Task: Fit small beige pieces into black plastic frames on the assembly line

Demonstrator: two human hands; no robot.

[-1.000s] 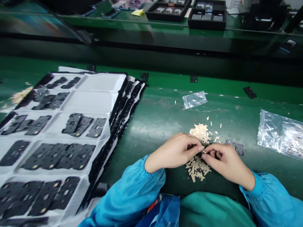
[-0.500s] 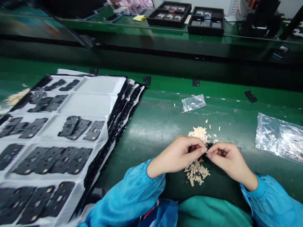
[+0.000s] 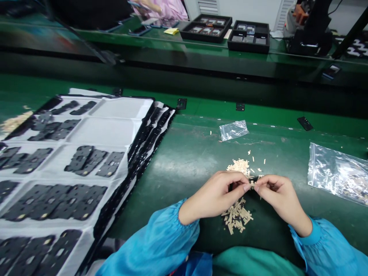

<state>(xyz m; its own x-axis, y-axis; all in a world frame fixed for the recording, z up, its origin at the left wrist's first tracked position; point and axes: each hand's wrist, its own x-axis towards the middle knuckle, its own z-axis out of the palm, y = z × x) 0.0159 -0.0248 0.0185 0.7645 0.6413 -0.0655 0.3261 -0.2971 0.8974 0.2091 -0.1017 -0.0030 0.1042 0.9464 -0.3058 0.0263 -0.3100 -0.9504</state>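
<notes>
My left hand [image 3: 222,193] and my right hand [image 3: 280,197] meet fingertip to fingertip over the green table. Between them they pinch a small beige piece [image 3: 252,183], partly covered by the fingers and too small to name. Just behind the hands lies a heap of pale little parts [image 3: 239,166], with a few loose ones scattered to its right. Below my left hand is a second heap of beige strips [image 3: 237,218], its upper edge hidden by that hand.
To the left, a stack of white compartment trays [image 3: 110,128] bears black flat parts [image 3: 54,201]. A small clear bag [image 3: 234,130] lies beyond the hands, a larger filled bag [image 3: 339,174] to the right. Black boxes [image 3: 248,36] stand on the far shelf, near a person's pink sleeve [image 3: 175,10].
The view has tilted slightly up. The beige piece between my fingertips shows more clearly now, and my fingers have shifted a little around it.
</notes>
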